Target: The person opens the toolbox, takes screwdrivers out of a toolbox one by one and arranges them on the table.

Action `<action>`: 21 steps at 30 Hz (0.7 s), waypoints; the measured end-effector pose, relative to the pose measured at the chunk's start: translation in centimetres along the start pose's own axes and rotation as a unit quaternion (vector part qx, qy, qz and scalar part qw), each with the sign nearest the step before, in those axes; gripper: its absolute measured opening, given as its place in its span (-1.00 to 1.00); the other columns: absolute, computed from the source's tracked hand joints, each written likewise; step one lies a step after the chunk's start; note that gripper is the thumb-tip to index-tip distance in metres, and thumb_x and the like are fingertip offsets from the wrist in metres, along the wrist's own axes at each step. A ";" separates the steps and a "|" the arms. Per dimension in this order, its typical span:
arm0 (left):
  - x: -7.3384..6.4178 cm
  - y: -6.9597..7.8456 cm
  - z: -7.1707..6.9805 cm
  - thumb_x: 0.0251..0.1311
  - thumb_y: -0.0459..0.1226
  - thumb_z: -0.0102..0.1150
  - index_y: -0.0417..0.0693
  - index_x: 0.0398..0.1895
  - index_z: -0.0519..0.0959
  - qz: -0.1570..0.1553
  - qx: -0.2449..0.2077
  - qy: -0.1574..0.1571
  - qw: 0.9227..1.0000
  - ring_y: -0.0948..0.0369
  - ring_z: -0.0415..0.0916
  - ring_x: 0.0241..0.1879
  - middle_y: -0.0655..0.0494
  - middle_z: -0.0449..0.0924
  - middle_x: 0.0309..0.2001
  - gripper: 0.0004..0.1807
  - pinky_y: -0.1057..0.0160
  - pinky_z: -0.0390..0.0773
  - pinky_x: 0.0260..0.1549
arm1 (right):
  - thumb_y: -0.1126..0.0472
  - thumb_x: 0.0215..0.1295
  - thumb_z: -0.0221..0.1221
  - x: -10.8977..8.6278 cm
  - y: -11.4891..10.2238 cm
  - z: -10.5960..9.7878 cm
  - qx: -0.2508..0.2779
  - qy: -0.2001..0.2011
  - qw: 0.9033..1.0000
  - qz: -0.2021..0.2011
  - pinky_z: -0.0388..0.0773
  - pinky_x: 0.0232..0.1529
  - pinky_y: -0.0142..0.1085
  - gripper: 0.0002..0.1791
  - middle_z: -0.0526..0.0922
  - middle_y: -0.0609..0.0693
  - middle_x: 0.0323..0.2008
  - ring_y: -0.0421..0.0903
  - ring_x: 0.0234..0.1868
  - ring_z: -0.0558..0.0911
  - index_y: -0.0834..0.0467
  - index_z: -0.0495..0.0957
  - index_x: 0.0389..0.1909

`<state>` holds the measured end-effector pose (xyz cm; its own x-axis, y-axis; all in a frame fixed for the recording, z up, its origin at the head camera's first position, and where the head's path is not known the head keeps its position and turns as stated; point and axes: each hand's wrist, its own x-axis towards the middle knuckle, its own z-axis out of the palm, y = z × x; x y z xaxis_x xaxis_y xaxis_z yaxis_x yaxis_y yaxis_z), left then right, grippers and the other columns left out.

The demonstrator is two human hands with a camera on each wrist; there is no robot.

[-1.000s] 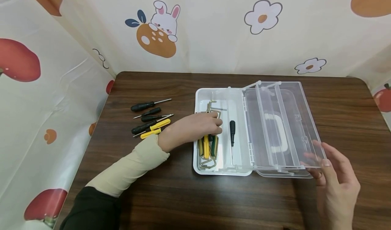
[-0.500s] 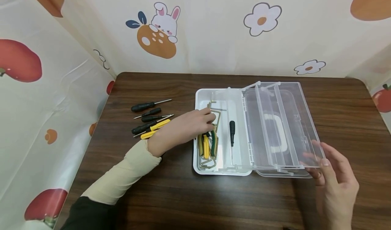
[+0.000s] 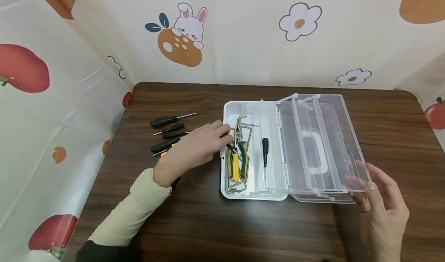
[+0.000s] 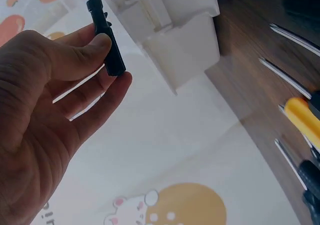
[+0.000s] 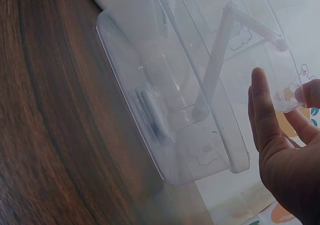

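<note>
My left hand [image 3: 196,148] is over the left edge of the white toolbox [image 3: 222,177]. Between thumb and fingers it pinches a small screwdriver by its black handle [image 4: 112,55], plain in the left wrist view. Inside the box lie green-and-yellow pliers [image 3: 244,159], a yellow handle [image 3: 235,167] and bent metal hex keys [image 3: 238,187]. A black screwdriver [image 3: 265,152] occupies the narrower compartment. With thumb and fingers, my right hand [image 3: 384,200] grips the near right corner of the clear hinged tray [image 3: 333,138], swung out to the right.
Left of the box, several screwdrivers lie on the wooden table, among them a black one [image 3: 163,121] at the back; the left arm partly covers the yellow ones. A patterned cloth [image 3: 243,34] hangs behind the table. The clear lid [image 5: 150,150] rests beneath the raised tray.
My left hand has drawn back leftward from the middle of the box to its left edge, uncovering the pliers. The right hand stays at the tray's corner.
</note>
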<state>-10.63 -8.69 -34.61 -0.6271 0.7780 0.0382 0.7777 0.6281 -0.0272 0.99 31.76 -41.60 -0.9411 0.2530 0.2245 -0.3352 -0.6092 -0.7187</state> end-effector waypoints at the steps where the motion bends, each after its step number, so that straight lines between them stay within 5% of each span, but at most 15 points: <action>1: -0.3 0.0 0.0 0.21 -0.48 0.38 -0.05 0.11 0.64 -0.005 0.000 0.006 1.000 0.13 0.50 -0.05 0.03 0.60 0.06 -0.60 0.26 0.64 -0.15 | 0.65 0.52 -0.27 0.0 0.0 0.0 0.000 0.000 1.000 0.000 0.77 -0.21 -0.23 -0.52 0.53 0.47 0.30 0.23 0.01 0.77 0.63 0.17 0.41; 12: -3.4 -1.2 -0.3 0.34 -0.51 0.17 -0.14 0.06 0.64 -0.074 -0.028 0.080 0.994 0.09 0.53 -0.03 0.00 0.56 -0.03 -0.71 0.23 0.66 -0.17 | 0.64 0.52 -0.26 0.0 0.0 -0.1 -0.006 0.006 1.000 -0.001 0.77 -0.21 -0.23 -0.53 0.53 0.46 0.29 0.23 0.00 0.78 0.62 0.18 0.41; 17: -5.1 -2.2 -0.3 0.36 -0.45 0.24 -0.17 0.05 0.63 -0.128 -0.039 0.089 0.987 0.01 0.58 -0.01 -0.06 0.58 -0.01 -0.76 0.10 0.70 -0.09 | 0.65 0.52 -0.26 0.0 0.0 -0.1 -0.008 0.004 1.000 -0.002 0.77 -0.21 -0.24 -0.53 0.53 0.46 0.30 0.22 -0.01 0.78 0.63 0.18 0.41; 21: -6.5 -2.8 0.2 0.32 -0.44 0.30 -0.21 0.05 0.62 -0.170 -0.044 0.087 0.981 0.00 0.60 -0.06 -0.08 0.59 -0.02 -0.74 0.10 0.70 -0.22 | 0.65 0.52 -0.27 0.0 0.0 -0.1 -0.002 -0.002 1.000 -0.003 0.77 -0.21 -0.23 -0.53 0.52 0.47 0.30 0.23 0.00 0.77 0.63 0.17 0.41</action>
<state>-8.77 -15.54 -34.96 -0.8396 0.5052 0.1999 0.5308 0.8411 0.1036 0.99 31.82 -41.68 -0.9391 0.2540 0.2317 -0.3410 -0.6038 -0.7205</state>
